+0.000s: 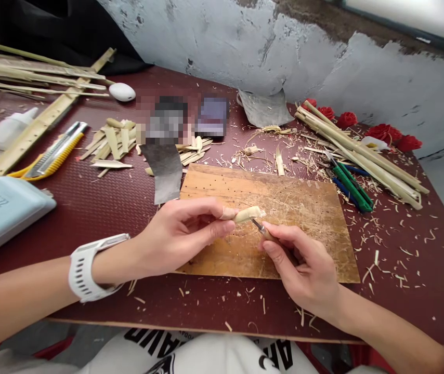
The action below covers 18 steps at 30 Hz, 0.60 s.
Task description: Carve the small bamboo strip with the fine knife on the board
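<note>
My left hand (191,234), with a white watch (89,265) on its wrist, pinches a short pale piece of plant stalk (248,214) between thumb and fingers. The piece points right and has a frayed, whitish tip. In my right hand (303,259) is a small carving knife (269,234) with a wooden handle. Its short metal blade meets the underside of the stalk piece near the tip. Both hands are over a worn wooden board (303,208) marked with scratches and small holes.
Left lie a light blue power bank (7,213), a yellow utility knife (56,150), a white bottle (7,130) and long stalk strips (30,72). Right are a green utility knife (350,184), a stalk bundle (362,153) and red flowers (389,134). Shavings litter the dark red table (413,291).
</note>
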### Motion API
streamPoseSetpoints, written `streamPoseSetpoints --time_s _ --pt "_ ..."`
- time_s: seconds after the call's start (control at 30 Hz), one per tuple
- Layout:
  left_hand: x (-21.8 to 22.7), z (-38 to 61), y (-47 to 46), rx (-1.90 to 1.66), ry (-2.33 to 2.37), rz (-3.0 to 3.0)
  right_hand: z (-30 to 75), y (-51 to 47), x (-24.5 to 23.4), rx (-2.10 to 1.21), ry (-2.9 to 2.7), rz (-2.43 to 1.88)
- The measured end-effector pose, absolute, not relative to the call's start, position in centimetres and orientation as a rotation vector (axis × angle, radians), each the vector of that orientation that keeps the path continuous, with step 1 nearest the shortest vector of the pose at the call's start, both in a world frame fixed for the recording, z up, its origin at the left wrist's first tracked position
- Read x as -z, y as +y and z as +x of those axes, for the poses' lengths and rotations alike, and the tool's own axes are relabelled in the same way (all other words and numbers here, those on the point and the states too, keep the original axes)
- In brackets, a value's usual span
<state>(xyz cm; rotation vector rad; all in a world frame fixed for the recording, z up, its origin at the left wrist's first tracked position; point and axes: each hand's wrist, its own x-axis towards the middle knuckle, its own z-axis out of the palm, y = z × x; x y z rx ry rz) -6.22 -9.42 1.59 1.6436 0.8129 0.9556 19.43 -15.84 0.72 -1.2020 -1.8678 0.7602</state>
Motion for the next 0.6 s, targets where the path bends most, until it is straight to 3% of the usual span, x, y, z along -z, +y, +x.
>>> streamPoseSetpoints --time_s 0.23,0.6 --pt "-1.26 -6.59 -9.88 -1.130 0.746 2.214 19.32 -15.68 -0.70 -0.884 -1.785 -1.224" --pt "-1.12 -6.49 -9.76 -1.098 0.783 2.124 19.18 -15.67 -0.53 -1.002 -1.713 -1.228"
